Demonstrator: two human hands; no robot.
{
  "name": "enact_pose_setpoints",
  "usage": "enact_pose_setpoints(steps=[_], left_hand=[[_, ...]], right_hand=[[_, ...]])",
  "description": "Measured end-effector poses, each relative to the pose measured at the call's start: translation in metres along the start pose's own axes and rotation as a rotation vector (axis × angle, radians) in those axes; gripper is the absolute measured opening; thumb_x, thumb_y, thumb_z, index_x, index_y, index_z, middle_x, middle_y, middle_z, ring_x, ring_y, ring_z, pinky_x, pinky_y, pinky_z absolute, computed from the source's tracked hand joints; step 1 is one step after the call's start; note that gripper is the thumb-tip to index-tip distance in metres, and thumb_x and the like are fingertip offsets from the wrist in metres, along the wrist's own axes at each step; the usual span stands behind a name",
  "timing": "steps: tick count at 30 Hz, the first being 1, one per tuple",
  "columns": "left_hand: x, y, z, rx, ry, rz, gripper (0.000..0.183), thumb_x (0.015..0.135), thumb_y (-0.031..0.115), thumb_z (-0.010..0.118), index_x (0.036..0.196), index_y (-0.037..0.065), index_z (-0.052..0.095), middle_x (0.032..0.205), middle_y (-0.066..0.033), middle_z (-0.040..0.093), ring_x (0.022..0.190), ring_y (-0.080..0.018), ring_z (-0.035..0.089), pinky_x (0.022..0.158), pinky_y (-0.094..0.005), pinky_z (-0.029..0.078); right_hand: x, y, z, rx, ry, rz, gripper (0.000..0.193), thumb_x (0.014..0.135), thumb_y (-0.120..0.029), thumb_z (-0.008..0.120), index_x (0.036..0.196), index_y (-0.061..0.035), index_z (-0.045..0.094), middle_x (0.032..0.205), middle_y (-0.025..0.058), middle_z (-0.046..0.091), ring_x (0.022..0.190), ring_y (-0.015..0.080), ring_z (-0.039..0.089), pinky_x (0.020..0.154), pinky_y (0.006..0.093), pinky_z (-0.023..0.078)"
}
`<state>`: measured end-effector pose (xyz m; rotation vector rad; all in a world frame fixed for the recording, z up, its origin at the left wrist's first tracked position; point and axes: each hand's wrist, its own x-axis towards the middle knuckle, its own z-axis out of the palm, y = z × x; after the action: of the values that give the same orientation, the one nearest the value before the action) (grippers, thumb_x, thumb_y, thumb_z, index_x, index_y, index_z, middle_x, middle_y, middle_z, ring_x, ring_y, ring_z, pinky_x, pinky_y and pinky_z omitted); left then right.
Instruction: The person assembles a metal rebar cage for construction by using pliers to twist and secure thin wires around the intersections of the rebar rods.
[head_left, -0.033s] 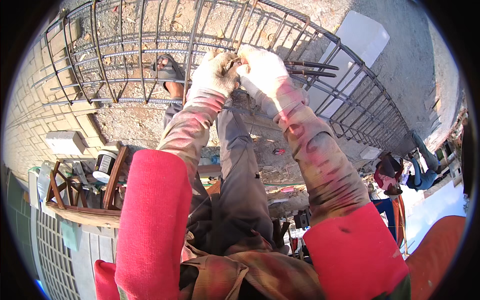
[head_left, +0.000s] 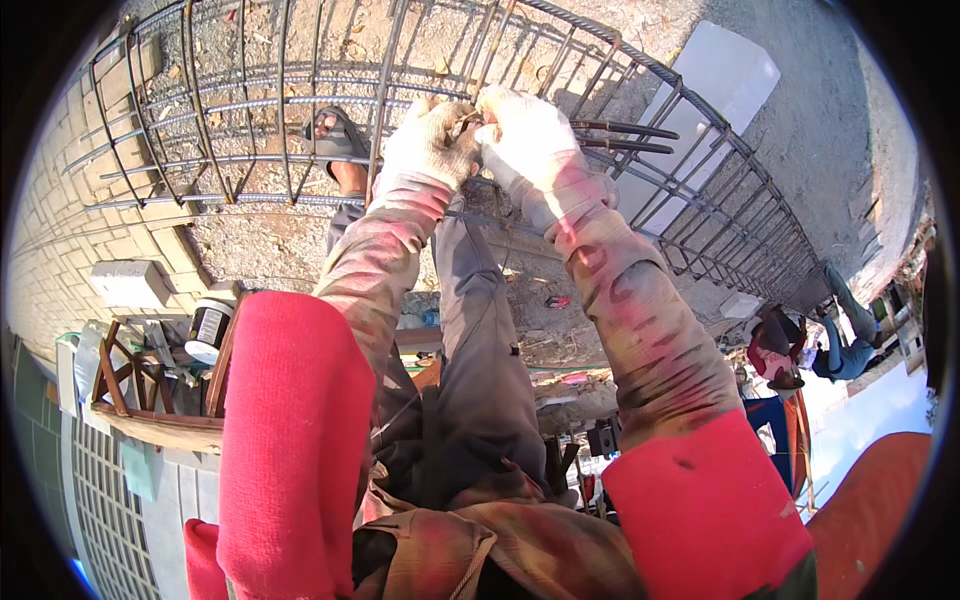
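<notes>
My left hand [head_left: 430,145], in a pale work glove, is closed at the near side of a steel rebar cage [head_left: 290,100]. My right hand [head_left: 525,130], gloved alike, is closed right beside it, the fingertips almost meeting. Something small and dark shows between the fingers, too hidden to name. Two dark rod-like ends [head_left: 640,140] stick out to the right from behind my right hand; whether they are tool handles or bar ends I cannot tell. Ribbed bars and square stirrups run past both hands.
The cage curves away to the far right, beside a pale flat sheet [head_left: 725,75]. A sandalled foot [head_left: 338,135] shows through the bars. At left lie paving blocks [head_left: 130,285], a bucket [head_left: 210,328] and a wooden frame [head_left: 150,415]. People [head_left: 850,340] are at the right.
My left forearm and its red sleeve have shifted slightly to the left. Both hands stay at nearly the same spot on the cage, with only a slight shift of the right fingers.
</notes>
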<state>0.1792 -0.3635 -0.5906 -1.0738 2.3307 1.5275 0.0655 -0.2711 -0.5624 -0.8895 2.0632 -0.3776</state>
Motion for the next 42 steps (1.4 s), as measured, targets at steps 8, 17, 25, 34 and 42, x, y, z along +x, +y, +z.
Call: enact_pose_setpoints(steps=[8, 17, 25, 34, 42], left_hand=[[-0.001, -0.023, 0.015, 0.187, 0.195, 0.185, 0.017, 0.076, 0.024, 0.07, 0.08, 0.01, 0.059, 0.079, -0.0128, 0.06, 0.069, -0.0312, 0.061, 0.061, -0.0393, 0.05], [-0.012, 0.01, -0.001, -0.728, -0.01, -0.645, 0.017, 0.081, 0.017, 0.063, 0.087, 0.002, 0.061, 0.077, -0.0023, 0.064, 0.068, -0.0155, 0.061, 0.062, -0.0282, 0.05], [-0.015, -0.005, 0.034, -1.49, -0.223, -1.081, 0.034, 0.089, 0.035, 0.052, 0.102, 0.005, 0.06, 0.098, -0.0115, 0.063, 0.092, -0.0273, 0.059, 0.085, -0.0428, 0.046], [-0.016, -0.009, 0.037, -1.734, -0.273, -1.004, 0.032, 0.088, 0.037, 0.057, 0.086, 0.006, 0.054, 0.076, -0.0053, 0.057, 0.054, -0.0144, 0.05, 0.045, -0.0253, 0.045], [-0.014, 0.001, 0.047, -1.214, -0.021, -0.963, 0.024, 0.094, 0.028, 0.047, 0.084, 0.006, 0.05, 0.068, -0.004, 0.048, 0.051, -0.0161, 0.046, 0.039, -0.029, 0.039]], right_hand=[[-0.012, 0.0, 0.018, -0.084, 0.156, 0.119, 0.024, 0.078, -0.015, 0.054, 0.101, -0.0114, 0.057, 0.091, 0.0127, 0.058, 0.088, 0.0322, 0.059, 0.076, 0.0397, 0.05], [-0.037, -0.028, 0.023, 0.006, -0.066, 0.398, 0.032, 0.077, -0.015, 0.058, 0.109, -0.0073, 0.057, 0.113, 0.0218, 0.052, 0.086, 0.0361, 0.062, 0.077, 0.0422, 0.051], [-0.048, -0.015, 0.034, 0.253, 0.207, 0.341, 0.026, 0.073, -0.015, 0.062, 0.097, -0.0043, 0.062, 0.087, 0.0196, 0.059, 0.088, 0.0359, 0.058, 0.08, 0.043, 0.047], [-0.06, 0.088, -0.073, -0.641, 0.093, 0.058, 0.031, 0.073, -0.017, 0.064, 0.103, -0.0161, 0.058, 0.105, 0.0053, 0.056, 0.105, 0.024, 0.054, 0.086, 0.0391, 0.043], [-0.04, 0.076, -0.085, -0.511, -0.513, 0.161, 0.038, 0.076, -0.017, 0.062, 0.111, -0.007, 0.051, 0.096, 0.0172, 0.058, 0.093, 0.0311, 0.059, 0.08, 0.04, 0.047]])
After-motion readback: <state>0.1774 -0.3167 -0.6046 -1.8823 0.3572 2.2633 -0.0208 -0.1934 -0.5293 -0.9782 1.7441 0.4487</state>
